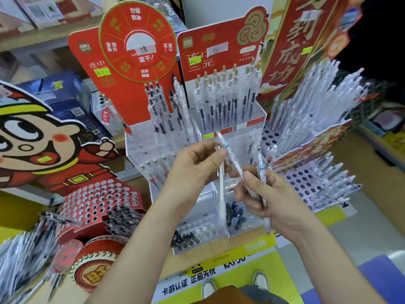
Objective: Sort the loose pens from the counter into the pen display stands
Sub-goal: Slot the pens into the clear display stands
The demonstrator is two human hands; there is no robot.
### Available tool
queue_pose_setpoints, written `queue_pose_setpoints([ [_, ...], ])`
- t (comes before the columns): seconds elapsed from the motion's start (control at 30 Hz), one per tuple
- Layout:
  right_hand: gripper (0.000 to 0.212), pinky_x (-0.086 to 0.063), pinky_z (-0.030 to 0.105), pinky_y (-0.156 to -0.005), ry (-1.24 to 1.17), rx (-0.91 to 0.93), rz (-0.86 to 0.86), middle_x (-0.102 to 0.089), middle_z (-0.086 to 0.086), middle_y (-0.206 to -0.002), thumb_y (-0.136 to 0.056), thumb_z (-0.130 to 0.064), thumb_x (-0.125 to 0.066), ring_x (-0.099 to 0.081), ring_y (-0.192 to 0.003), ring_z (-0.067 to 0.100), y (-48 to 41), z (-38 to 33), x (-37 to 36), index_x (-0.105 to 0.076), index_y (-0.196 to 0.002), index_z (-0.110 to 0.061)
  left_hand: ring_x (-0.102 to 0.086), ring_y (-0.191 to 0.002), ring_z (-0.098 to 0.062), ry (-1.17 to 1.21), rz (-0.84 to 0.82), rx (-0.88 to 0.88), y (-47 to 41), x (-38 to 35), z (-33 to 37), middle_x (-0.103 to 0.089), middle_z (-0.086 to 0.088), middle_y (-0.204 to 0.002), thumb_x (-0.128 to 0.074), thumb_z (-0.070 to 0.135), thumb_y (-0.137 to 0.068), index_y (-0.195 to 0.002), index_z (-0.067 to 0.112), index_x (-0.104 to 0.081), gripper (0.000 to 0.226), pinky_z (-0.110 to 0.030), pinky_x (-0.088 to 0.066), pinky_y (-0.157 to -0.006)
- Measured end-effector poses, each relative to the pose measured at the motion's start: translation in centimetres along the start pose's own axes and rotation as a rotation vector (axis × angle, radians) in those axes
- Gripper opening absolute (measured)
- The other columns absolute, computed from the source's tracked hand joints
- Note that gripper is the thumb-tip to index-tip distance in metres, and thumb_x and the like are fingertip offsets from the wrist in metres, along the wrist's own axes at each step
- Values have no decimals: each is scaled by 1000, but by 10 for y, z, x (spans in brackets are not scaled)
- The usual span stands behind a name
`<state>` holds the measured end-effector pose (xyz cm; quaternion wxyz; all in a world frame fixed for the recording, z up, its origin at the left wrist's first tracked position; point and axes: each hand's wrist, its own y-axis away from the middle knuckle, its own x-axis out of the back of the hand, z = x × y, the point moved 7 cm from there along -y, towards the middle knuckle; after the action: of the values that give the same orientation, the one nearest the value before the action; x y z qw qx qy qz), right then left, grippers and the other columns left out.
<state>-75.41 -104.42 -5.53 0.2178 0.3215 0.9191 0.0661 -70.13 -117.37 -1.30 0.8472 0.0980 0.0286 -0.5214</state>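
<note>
Left hand [197,170] is curled round an upright white pen [221,194], pinched near its top between thumb and fingers; long axis vertical, lower end hanging down in front of the clear stand [258,116]. Right hand [271,200] is closed round a small bunch of pens. Of these, a slanted pen [232,159], white with a pale blue band near its upper end, is pointed up and to the left, its upper part lying just beside the left thumb. A banded pen [262,170], also blue-marked, is held nearly upright, its tip seen below the palm, pointing down. Both hands are held close together before the stand's lower tiers. Clear gold-topped pens [219,93] are stood upright in the top tier under a red header card [219,47]. A white perforated stand [304,181] is seen at right, a red perforated stand [98,200] at left, all carried on the table [203,251].
</note>
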Motion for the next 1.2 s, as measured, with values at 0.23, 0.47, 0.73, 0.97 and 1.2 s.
queue_pose_setpoints([
  [0.23,29,-19,17,-38,16,-63,-40,-63,11,-73,-85,-36,-58,-35,-46,10,9,-1,8,-71,-93,-11,-47,-53,-13,-77,-70,12,-3,-21,-5,-55,-5,-64,-53,22,-92,-97,-1,-61,24,-24,-39,-54],
  [0.47,42,-28,20,-42,-33,-147,51,-61,5,-79,-103,-24,-37,-47,-58,11,15,4,41,-75,-98,-8,-41,-48,-11,-22,72,-26,-7,-38,-3,-53,-41,-88,-49,14,-97,-97,2,-59,16,-16,-32,-43],
  [0.73,33,-46,24,-67,-27,88,326,-64,-1,-69,-83,-27,-55,-57,-66,12,37,-26,121,-69,-103,-5,-36,-45,-8,-48,87,40,-12,-78,-29,-64,-3,-65,-53,12,-96,-86,12,-62,14,-17,-30,-43],
  [0.97,27,-54,26,-65,-50,187,386,-68,1,-76,-72,-24,-67,-67,-73,17,47,-40,160,-66,-97,-13,-44,-49,-10,-84,10,195,-3,-127,-73,-60,1,-62,-54,11,-95,-88,16,-64,13,-16,-33,-44],
  [1.2,36,-58,31,-72,206,292,415,-69,18,-93,-91,6,-57,-70,-85,25,50,-65,198,-64,-110,-24,-55,-68,-14,-275,-105,181,3,-162,-105,-66,6,-68,-57,24,-96,-91,18,-65,11,-34,-47,-71],
])
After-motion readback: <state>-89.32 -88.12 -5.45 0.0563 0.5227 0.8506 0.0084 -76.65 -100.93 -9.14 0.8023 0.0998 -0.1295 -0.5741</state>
